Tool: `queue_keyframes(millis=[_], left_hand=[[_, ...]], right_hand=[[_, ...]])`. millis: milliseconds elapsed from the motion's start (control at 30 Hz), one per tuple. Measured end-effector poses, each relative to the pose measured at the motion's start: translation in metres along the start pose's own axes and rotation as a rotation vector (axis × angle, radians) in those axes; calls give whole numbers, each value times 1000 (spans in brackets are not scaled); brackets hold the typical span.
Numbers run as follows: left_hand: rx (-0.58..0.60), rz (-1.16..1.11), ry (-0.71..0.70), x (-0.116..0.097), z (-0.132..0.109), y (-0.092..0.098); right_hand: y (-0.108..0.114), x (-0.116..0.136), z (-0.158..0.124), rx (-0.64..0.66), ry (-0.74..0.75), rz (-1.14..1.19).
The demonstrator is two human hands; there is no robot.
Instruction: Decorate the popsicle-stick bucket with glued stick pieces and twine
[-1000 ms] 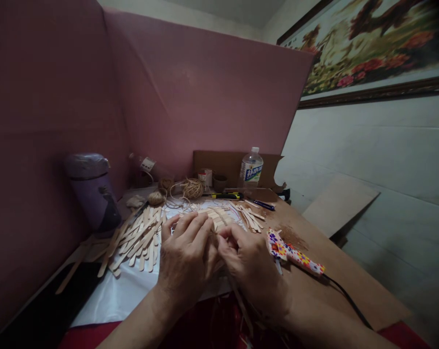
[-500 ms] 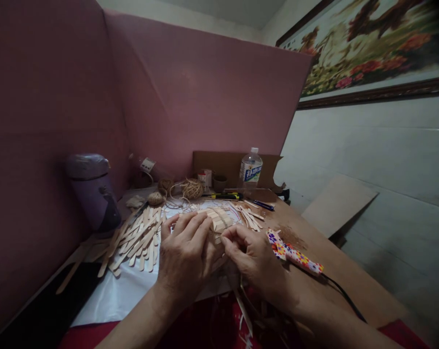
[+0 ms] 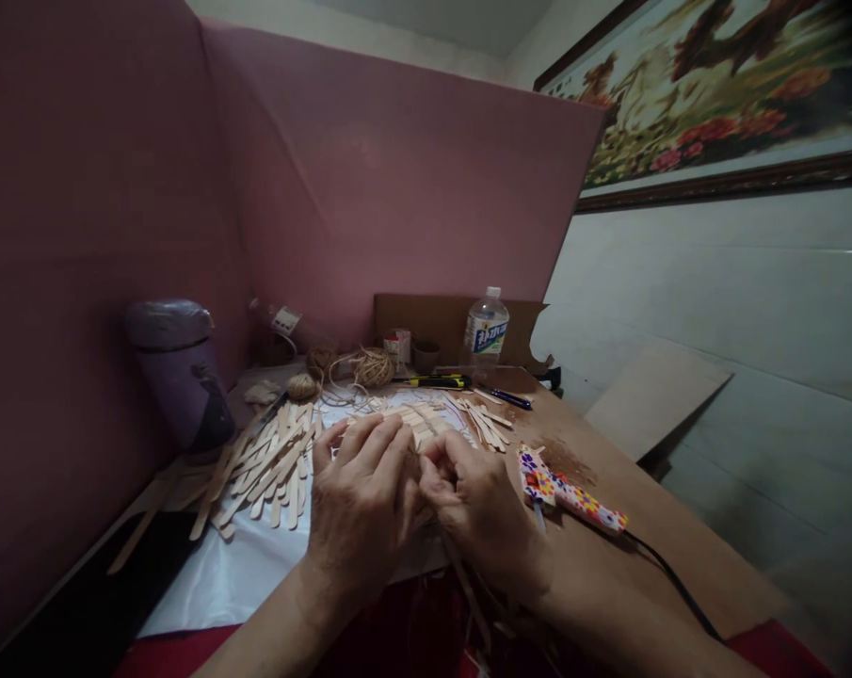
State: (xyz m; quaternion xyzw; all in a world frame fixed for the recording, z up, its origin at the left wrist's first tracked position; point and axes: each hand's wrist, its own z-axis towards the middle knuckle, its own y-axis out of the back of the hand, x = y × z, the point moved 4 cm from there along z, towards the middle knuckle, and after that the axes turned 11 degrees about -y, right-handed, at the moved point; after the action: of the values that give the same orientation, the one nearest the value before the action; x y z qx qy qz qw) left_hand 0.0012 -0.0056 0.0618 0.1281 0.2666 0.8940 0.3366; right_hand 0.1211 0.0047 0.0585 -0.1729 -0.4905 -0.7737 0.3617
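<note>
My left hand (image 3: 361,499) lies over a small piece built of glued wooden craft sticks (image 3: 421,424), fingers curled down onto it and holding it against the table. My right hand (image 3: 476,504) is beside it, fingers bent and pinching at the same piece's near edge. Most of the stick piece is hidden under both hands. A loose wooden strip (image 3: 468,589) trails from under my right hand toward me.
A pile of loose craft sticks (image 3: 266,466) lies left on white plastic sheet (image 3: 217,579). A patterned glue gun (image 3: 570,494) with black cord sits right. Behind are cut stick pieces (image 3: 488,424), twine balls (image 3: 373,365), a yellow utility knife (image 3: 436,380), a water bottle (image 3: 486,328) and a purple container (image 3: 178,372).
My right hand moved slightly away from the left half a second ago, then came back in close against it. The left hand has stayed on the stick piece.
</note>
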Motion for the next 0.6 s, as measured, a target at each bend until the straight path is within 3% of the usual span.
queue_keyframes(millis=[233, 433, 600], left_hand=[[16, -25, -3, 1, 1, 1], [22, -20, 8, 2, 1, 1], [20, -24, 1, 1, 1, 3]], right_hand=[[-1, -6, -7, 123, -9, 116], [13, -11, -9, 32, 81, -57], [11, -7, -6, 29, 226, -185]])
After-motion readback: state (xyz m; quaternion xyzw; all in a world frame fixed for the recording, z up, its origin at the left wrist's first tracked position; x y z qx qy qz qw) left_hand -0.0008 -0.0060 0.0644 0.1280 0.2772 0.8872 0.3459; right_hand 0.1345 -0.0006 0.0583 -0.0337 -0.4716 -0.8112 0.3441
